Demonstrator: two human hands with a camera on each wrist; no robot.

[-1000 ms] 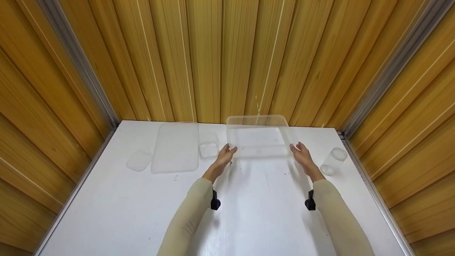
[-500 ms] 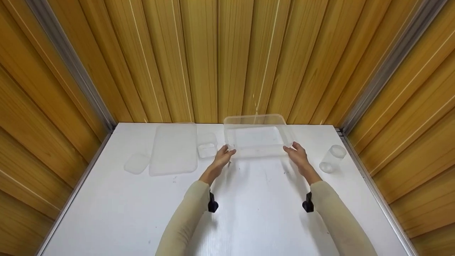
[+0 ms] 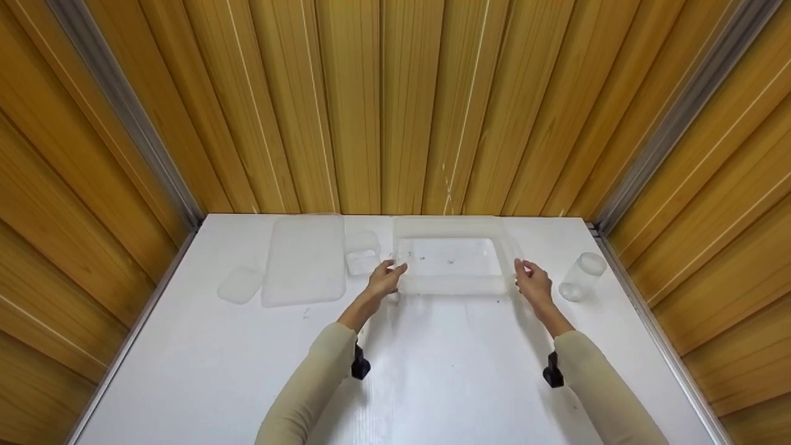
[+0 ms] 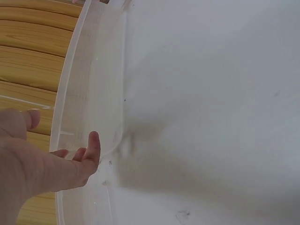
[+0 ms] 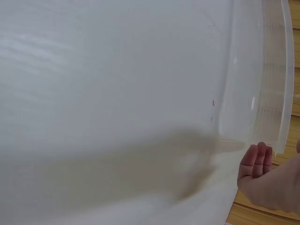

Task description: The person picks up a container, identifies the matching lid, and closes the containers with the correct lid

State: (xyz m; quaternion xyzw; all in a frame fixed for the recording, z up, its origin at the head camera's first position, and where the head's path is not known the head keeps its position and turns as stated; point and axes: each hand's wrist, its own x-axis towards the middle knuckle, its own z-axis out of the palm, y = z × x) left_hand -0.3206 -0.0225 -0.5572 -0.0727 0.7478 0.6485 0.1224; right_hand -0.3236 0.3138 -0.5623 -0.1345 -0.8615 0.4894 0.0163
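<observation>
Clear plastic box (image 3: pixel 454 285) now sits lower and nearer the person on the bench (image 3: pixel 451 377), apparently flat, so setting it down looks nearly done; flanking it, the left hand (image 3: pixel 383 281) is half open, gripping nothing, the right hand (image 3: pixel 535 285) loosely bent by its corner, seemingly without hold.

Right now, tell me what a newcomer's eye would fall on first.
Likely the large clear container near the back of the white table, flanked by the left grip and right grip. Next, the yellow-brown wood-look wall behind it, then the clear jar near the table's right edge.
</observation>
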